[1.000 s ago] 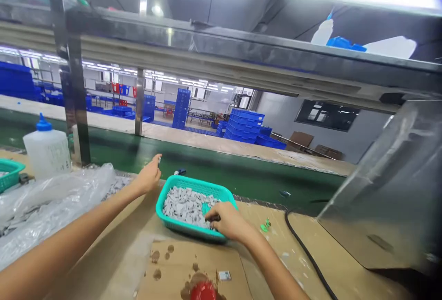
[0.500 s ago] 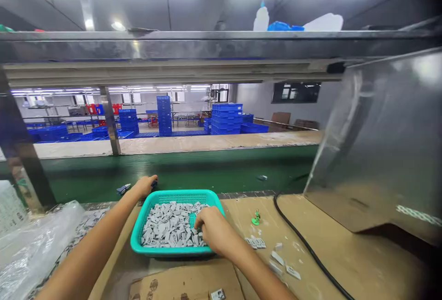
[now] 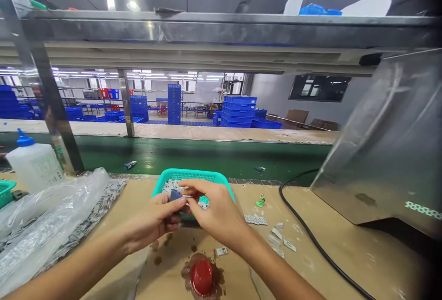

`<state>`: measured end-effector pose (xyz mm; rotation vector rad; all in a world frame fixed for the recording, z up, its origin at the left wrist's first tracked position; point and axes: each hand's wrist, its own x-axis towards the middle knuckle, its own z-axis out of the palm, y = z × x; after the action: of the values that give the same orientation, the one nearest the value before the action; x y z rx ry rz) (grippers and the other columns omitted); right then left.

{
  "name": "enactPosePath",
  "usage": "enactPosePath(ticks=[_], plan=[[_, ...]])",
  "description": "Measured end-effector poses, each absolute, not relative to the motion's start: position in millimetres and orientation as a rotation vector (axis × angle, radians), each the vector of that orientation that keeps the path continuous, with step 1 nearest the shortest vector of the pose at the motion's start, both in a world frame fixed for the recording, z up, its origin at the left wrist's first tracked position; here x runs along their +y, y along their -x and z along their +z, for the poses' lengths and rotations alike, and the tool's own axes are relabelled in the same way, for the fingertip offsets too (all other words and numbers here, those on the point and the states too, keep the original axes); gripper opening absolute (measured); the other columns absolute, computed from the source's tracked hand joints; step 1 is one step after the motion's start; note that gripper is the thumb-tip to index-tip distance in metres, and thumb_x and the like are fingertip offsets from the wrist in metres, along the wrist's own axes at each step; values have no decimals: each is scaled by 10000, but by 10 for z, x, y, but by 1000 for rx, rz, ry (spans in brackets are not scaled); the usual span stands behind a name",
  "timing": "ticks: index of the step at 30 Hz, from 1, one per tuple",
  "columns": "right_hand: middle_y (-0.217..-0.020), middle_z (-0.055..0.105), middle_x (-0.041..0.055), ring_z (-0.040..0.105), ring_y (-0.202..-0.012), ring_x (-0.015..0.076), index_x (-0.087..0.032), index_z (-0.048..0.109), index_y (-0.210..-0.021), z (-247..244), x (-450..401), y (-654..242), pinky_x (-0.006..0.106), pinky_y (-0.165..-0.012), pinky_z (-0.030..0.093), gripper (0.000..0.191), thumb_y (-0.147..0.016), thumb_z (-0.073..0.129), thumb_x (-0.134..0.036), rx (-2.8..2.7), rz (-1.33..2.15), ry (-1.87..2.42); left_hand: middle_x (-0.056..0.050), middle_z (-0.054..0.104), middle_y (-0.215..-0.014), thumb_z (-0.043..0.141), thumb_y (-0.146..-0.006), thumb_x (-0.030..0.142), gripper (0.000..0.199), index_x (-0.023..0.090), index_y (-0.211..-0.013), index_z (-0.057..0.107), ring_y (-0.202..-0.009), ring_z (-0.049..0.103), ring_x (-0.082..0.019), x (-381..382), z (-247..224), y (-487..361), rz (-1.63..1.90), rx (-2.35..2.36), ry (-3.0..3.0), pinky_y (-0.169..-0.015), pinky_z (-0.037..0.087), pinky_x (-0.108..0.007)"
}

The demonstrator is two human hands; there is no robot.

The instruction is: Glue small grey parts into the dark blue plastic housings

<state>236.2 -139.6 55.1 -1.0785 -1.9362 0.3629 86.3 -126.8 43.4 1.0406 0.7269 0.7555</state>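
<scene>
Left hand [image 3: 157,219]: fingers pinched on small dark blue-grey plastic part [image 3: 175,195]. Right hand [image 3: 214,210]: fingertips closed on same part, over near rim of teal mesh basket [image 3: 193,176]. Bare bench [image 3: 345,254] rightward.

Your single head camera looks forward and down from close above the workbench [image 3: 345,254], facing the green conveyor belt [image 3: 207,155] and factory hall beyond.
</scene>
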Motion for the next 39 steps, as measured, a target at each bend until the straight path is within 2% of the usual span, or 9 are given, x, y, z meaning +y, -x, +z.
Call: enactPosePath(ticks=[3,6,10,15,22,29,31,35,39], plan=[[-853,652,-12,605,-785,130,-209,583,-994,593,-1632,-2297,244,-746,466,347,-714,488,-29,-1901,236,998,66,367,-554,638,-665,375,270,148,-764,530,-490,278,-44,-1404,415,-863,811,740,-1208,-451,236,-170],[-751,639,-36,592,-708,117,-216,609,-849,557,-1781,-2332,227,-687,463,256,-705,520,-23,-1864,243,1032,69,368,-522,601,-685,389,253,149,-726,533,-471,278,-51,-1440,361,-859,827,824,-1381,-430,193,-190],[-721,613,-9,572,-699,124,-201,624,-702,487,-1882,-2362,224,-646,458,194,-738,511,-47,-1879,275,1014,73,370,-507,626,-644,368,280,145,-598,463,-458,293,-47,-1466,287,-860,794,801,-1361,-441,218,-193],[-780,608,19,572,-728,138,-201,652,-731,502,-1941,-2358,231,-649,463,185,-745,522,-70,-1941,282,1058,43,471,-582,649,-625,301,204,130,-682,552,-543,378,-71,-1485,282,-804,867,777,-1487,-513,289,-198],[-779,618,26,584,-693,129,-187,644,-767,523,-2059,-2453,214,-616,479,145,-745,551,-79,-2042,157,1002,36,494,-614,625,-647,276,167,142,-724,562,-581,420,-90,-1567,316,-789,805,696,-1591,-526,309,-195],[-727,625,19,588,-694,134,-198,651,-738,143,-2166,-2633,208,-616,489,135,-744,566,-93,-1997,232,1202,66,350,-547,453,-722,281,284,192,-983,526,-511,333,-89,-1476,290,-693,649,987,-1416,-482,268,-199],[-707,616,26,582,-666,138,-190,651,-742,71,-2179,-2637,220,-585,485,137,-749,554,-93,-2003,226,1200,61,371,-550,434,-725,277,311,189,-1013,513,-509,343,-91,-1451,263,-668,590,999,-1404,-470,267,-198],[-704,592,45,571,-645,143,-172,645,-752,39,-2181,-2598,232,-550,475,162,-769,510,-83,-2037,254,1193,38,472,-655,479,-731,289,343,193,-1059,480,-579,446,-95,-1449,263,-662,619,931,-1506,-495,317,-191],[-708,582,57,567,-647,139,-155,636,-742,45,-2181,-2571,221,-559,467,174,-774,489,-65,-2076,278,1172,-2,520,-878,574,-676,258,290,175,-944,501,-641,534,-92,-1414,235,-688,714,860,-1446,-578,384,-213]])
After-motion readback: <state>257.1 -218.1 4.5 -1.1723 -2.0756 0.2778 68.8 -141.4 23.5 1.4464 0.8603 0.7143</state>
